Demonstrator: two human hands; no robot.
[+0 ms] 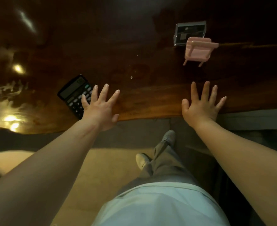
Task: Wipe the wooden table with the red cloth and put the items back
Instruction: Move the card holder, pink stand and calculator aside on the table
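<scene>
Over the glossy dark table (134,38), by its near edge, left hand (100,108) and right hand (203,106) spread wide, empty, calculator (74,93) beside the left

Tan floor (105,162) below the near edge, grey trousers (164,162), two pale shoes, one forward (168,137), one behind (142,159) (partly hidden by the trouser leg), light shirt (160,206) at frame bottom, grey ledge (255,119) at right.

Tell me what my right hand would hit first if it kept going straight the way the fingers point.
Probably the pink stand: the right hand, open and spread at the wooden table edge, points up across bare wood toward it. Depth is hard to judge.
</scene>
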